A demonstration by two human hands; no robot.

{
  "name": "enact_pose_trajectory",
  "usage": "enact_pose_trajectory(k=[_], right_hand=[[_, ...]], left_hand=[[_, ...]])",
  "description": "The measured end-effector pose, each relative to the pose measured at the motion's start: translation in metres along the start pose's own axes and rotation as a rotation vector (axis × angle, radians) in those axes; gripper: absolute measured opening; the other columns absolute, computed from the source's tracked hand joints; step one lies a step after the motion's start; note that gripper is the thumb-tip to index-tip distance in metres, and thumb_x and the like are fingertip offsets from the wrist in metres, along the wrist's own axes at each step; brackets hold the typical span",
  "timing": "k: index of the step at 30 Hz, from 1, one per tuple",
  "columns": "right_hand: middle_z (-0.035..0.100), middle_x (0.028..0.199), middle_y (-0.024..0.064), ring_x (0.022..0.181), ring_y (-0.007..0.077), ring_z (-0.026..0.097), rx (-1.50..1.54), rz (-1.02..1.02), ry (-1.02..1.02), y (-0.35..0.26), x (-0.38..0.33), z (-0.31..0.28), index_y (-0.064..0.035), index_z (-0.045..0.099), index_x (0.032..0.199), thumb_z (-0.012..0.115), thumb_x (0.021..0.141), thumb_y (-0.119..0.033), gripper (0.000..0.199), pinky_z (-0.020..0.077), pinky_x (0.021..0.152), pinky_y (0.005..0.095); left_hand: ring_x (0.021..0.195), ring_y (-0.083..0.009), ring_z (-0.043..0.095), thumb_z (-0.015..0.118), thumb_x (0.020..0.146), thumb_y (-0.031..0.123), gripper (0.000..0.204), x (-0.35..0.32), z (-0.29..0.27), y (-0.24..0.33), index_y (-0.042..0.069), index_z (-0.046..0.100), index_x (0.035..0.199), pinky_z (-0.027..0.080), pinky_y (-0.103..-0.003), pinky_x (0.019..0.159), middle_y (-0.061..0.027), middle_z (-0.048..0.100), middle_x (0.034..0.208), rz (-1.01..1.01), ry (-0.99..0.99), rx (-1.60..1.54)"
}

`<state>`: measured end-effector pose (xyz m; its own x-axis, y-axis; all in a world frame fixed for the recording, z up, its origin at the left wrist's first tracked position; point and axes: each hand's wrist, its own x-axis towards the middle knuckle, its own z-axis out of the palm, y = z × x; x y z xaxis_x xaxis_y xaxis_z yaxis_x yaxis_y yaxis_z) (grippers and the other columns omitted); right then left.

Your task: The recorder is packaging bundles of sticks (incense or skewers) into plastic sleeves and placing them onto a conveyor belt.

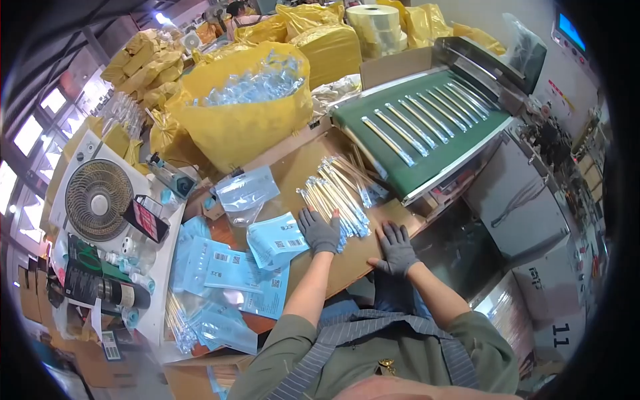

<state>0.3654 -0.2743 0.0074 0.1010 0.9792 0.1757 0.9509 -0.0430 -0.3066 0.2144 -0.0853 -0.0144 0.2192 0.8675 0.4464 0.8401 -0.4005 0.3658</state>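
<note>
My left hand point(319, 231), in a grey glove, rests on the near end of a pile of long thin yellowish sticks in clear wrappers point(337, 193) lying on a brown cardboard sheet point(303, 167). My right hand point(397, 248), also gloved, lies flat with fingers spread on the cardboard just right of the pile, holding nothing. Beyond the pile, a green conveyor belt point(427, 143) carries several more wrapped sticks point(413, 123) laid side by side. Left of my left hand are light blue flat pouches point(277, 240).
A big yellow bag of clear packets point(247, 110) stands behind the cardboard. More blue pouches point(220, 267) spread at the left, next to a white fan point(97, 200) and dark bottles point(107, 288). Grey machine housing point(520, 200) sits at the right. Yellow sacks point(327, 47) stand at the back.
</note>
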Motion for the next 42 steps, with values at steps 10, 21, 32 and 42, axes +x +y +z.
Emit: enact_pose_trajectory(k=[10,21,32,42], right_hand=[[0.023,0.147,0.0278,0.138,0.0427,0.017,0.007,0.011,-0.017,0.001,0.003,0.01,0.0028,0.027,0.141,0.042,0.082,-0.068,0.093,0.0091,0.113,0.0523],[0.019,0.148,0.0292,0.139,0.0424,0.018,0.103,0.029,0.024,0.005,0.002,0.025,0.0042,0.025,0.142,0.04,0.076,-0.074,0.103,0.0089,0.111,0.0547],[0.02,0.148,0.0287,0.14,0.0412,0.016,0.121,0.027,0.021,0.007,0.0,0.031,0.0044,0.025,0.142,0.043,0.073,-0.075,0.106,0.0066,0.111,0.0569],[0.021,0.148,0.0282,0.138,0.0421,0.018,0.074,0.014,0.034,0.011,0.006,0.033,0.0049,0.027,0.141,0.043,0.075,-0.074,0.104,0.0089,0.11,0.0574]], left_hand=[[0.126,-0.0406,0.036,0.053,0.083,0.056,0.087,0.009,0.01,-0.013,-0.015,0.036,0.129,0.022,-0.046,0.111,-0.0308,0.041,0.132,-0.074,-0.105,-0.055],[0.121,-0.0384,0.045,0.049,0.088,0.056,0.077,0.01,0.022,-0.026,-0.009,0.043,0.127,0.032,-0.046,0.105,-0.0262,0.048,0.128,0.01,0.006,0.052],[0.119,-0.0381,0.046,0.044,0.09,0.057,0.076,0.008,0.022,-0.023,-0.008,0.041,0.131,0.033,-0.045,0.104,-0.0255,0.049,0.127,0.044,0.021,0.119],[0.121,-0.037,0.045,0.041,0.089,0.062,0.08,0.016,0.024,-0.021,-0.007,0.042,0.131,0.033,-0.044,0.104,-0.0246,0.049,0.129,0.036,0.034,0.107]])
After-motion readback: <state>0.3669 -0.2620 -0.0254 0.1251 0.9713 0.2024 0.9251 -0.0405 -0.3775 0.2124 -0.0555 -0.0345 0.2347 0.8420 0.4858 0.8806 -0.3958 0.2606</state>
